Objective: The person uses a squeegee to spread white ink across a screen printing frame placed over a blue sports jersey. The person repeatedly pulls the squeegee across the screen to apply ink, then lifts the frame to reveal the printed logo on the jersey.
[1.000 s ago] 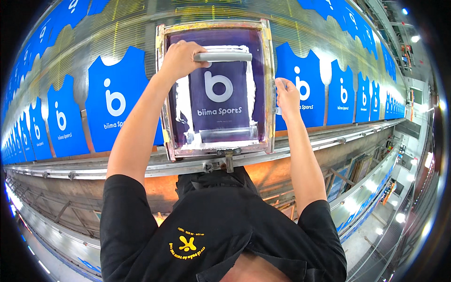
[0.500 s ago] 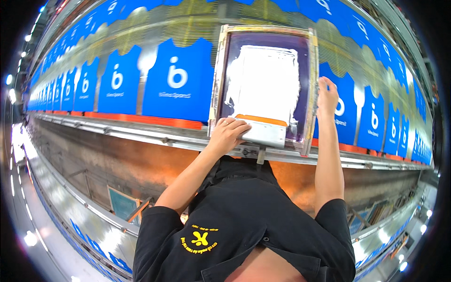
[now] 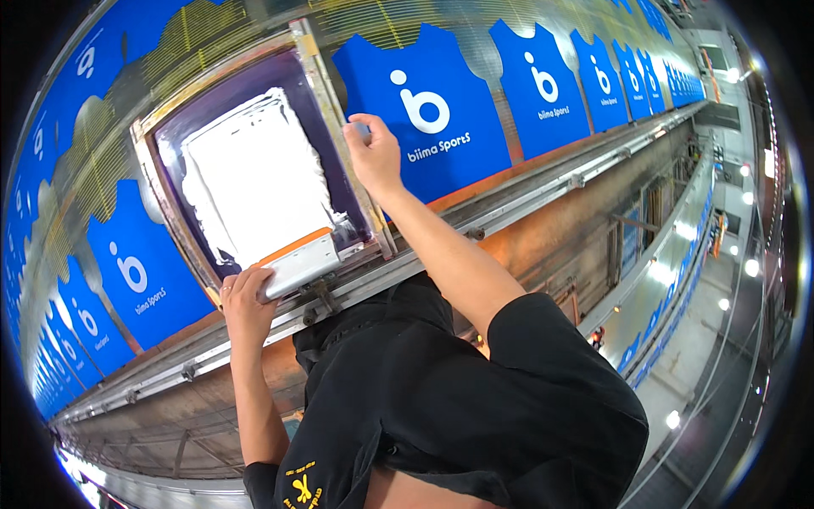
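Two bare forearms reach out from a black collared shirt point(image 3: 475, 382) with a yellow emblem on its chest; just past the waist a metal rail point(image 3: 534, 192) runs along the near edge of a long surface point(image 3: 476, 53); the left hand point(image 3: 248, 299) has its grip closed round the left end of a silver squeegee point(image 3: 301, 265), which lies aslant over the near end of a screen-printing frame point(image 3: 319, 81), its orange blade along the near edge of a white ink patch point(image 3: 254, 170); the right hand point(image 3: 373, 157) is at the frame's right side, its grip curled almost closed, a small greyish piece showing between thumb and fingers; whether it holds the frame I cannot tell; the ink covers the middle of the dark purple mesh, ragged at its borders; a blue shirt panel point(image 3: 140, 263) lies left of the frame and another right of it, both bearing white logos; more blue panels line the surface into the distance, with a second row beyond.
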A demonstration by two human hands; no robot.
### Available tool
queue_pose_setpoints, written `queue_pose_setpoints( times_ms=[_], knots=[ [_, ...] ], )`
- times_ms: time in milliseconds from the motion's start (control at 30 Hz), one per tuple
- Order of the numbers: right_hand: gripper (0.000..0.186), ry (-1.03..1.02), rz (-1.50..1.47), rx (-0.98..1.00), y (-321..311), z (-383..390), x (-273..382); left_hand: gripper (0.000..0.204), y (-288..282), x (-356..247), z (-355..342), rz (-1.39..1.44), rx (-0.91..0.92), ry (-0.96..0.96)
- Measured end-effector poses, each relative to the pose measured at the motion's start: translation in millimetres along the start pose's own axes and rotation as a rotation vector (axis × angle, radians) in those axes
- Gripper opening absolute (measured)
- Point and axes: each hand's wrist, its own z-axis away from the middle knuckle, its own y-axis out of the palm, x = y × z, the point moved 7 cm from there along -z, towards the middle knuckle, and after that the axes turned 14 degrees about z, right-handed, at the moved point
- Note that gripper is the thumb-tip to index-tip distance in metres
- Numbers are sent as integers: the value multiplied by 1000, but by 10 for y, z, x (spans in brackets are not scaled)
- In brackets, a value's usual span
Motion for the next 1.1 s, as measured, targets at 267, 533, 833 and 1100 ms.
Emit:
queue_pose_setpoints(
  times_ms=[267,533,833,1100],
  knots=[
    [37,184,137,124,118,104,86,53,-70,3,18,-88,64,92],
    [37,189,209,128,122,109,34,47,-77,-10,93,-243,-20,279],
    [38,45,288,57,87,56,103,28,-774,56,-1314,-265,-137,355],
    [49,45,287,107,46,17,289,24,-1083,375,-2610,-94,-76,281]
  ],
)
